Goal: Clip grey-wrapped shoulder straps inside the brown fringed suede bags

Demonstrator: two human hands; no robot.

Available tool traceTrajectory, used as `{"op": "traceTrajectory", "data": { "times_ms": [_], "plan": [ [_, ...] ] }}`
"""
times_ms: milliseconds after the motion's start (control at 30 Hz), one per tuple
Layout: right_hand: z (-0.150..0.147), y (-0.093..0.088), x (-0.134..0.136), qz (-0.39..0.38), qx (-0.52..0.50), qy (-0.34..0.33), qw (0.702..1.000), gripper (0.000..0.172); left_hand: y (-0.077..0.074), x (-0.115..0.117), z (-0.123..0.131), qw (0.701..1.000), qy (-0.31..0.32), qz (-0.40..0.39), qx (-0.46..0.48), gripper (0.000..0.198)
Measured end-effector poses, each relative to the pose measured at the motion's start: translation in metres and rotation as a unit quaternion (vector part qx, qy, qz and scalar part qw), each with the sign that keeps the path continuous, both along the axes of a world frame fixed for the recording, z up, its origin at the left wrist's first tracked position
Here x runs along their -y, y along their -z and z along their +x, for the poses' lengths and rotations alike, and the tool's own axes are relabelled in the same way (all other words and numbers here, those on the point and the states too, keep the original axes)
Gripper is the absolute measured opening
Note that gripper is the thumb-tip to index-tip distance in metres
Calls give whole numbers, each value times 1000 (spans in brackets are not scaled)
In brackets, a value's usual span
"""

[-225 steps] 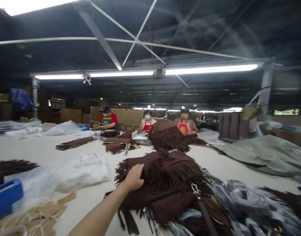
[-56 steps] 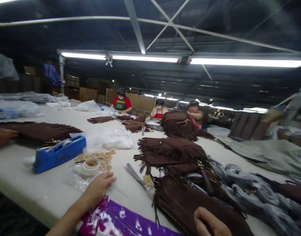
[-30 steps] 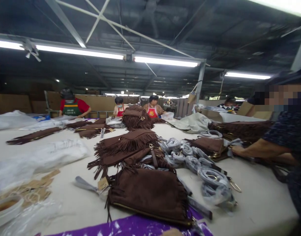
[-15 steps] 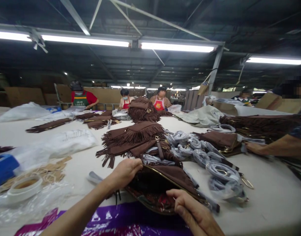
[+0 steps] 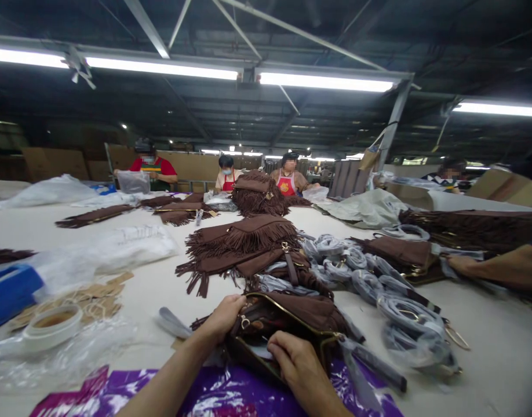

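Observation:
A brown handbag (image 5: 335, 313) lies on the near side of the table with its gold-zippered mouth gaping. At the left end of that mouth, my left hand (image 5: 225, 317) is closed on the bag's edge. My right hand (image 5: 298, 362) reaches into the opening from the front, its fingers bent and pressed together. Right at its fingertips a small whitish piece (image 5: 261, 351) shows inside; whether the fingers grip it or the lining is hidden. Beneath the bag spreads a shiny purple plastic sheet (image 5: 131, 385). A wrapped strap (image 5: 374, 362) trails from the bag's right end.
Beyond the bag lie fringed brown bags (image 5: 248, 234) and a heap of coiled, wrapped straps (image 5: 409, 313). At left are a tape roll (image 5: 53, 324), paper tags (image 5: 103, 298) and a blue container (image 5: 14, 292). A co-worker's arm (image 5: 496, 267) enters from the right; others stand across the table.
My right hand has moved left and deeper into the bag. The bag's mouth has shifted shape, and a whitish piece and a metal ring now show inside. The whole view has swung slightly.

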State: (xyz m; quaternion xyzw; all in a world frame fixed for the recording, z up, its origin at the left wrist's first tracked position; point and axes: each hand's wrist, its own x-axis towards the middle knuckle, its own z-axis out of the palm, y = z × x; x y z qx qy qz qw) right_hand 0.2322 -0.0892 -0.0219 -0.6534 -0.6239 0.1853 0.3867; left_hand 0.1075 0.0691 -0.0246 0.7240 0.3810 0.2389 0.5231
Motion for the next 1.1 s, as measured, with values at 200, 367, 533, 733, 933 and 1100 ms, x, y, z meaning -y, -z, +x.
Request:
{"op": "traceTrajectory", "data": {
  "times_ms": [200, 367, 533, 733, 933, 1100],
  "plan": [
    [-15, -2, -14, 56, 89, 20, 994, 28, 3, 0, -1, 999, -12, -37, 27, 34],
    [-19, 3, -22, 134, 140, 11, 981, 30, 1, 2, -4, 998, -14, -32, 42, 25],
    [-19, 11, -32, 140, 142, -31, 980, 31, 3, 3, -5, 998, -17, -28, 52, 23],
    [-10, 19, -19, 117, 12, 6, 993, 21, 12, 0, -2, 997, -13, -48, 55, 21],
    [-4, 17, -7, 73, 87, 22, 993, 22, 10, 0, -2, 997, -11, -57, 57, 21],
    [-8, 16, -11, 82, 95, 25, 992, 21, 10, 1, -3, 997, -18, -54, 57, 20]
  ]
}}
